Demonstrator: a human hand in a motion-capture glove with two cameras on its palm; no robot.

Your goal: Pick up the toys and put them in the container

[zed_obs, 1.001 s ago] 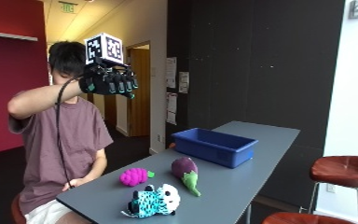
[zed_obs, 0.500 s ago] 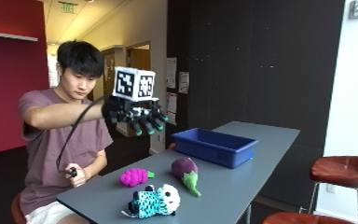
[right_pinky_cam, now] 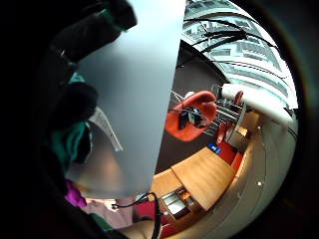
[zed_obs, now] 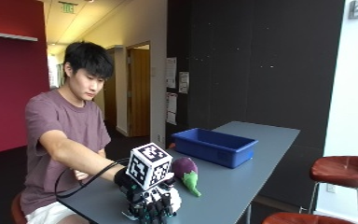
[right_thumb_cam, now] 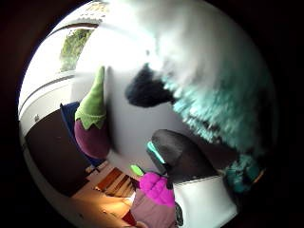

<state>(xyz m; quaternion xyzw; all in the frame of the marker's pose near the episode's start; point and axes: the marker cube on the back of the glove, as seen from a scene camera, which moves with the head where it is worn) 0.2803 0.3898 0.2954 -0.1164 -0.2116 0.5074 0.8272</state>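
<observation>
Gloved right grip [zed_obs: 149, 205] comes down on the white-and-teal fuzzy plush toy [right_thumb_cam: 213, 80] at the tabletop's [zed_obs: 241, 182] near end; we cannot tell whether its fingers have curled. We judge the blue plastic container [zed_obs: 215, 146] lies well beyond that toy, past the purple plush eggplant [zed_obs: 187, 171].

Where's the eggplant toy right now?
In the outside view the eggplant toy lies on the grey table, between the blue container and the gloved right hand, untouched.

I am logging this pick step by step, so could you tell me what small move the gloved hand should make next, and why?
Probably close the fingers round the white and teal plush toy. The gloved right hand is down over it at the table's near end, the plush fills the thumb side palm view, and whether it is gripped cannot be seen. The blue container lies beyond the eggplant toy.
</observation>
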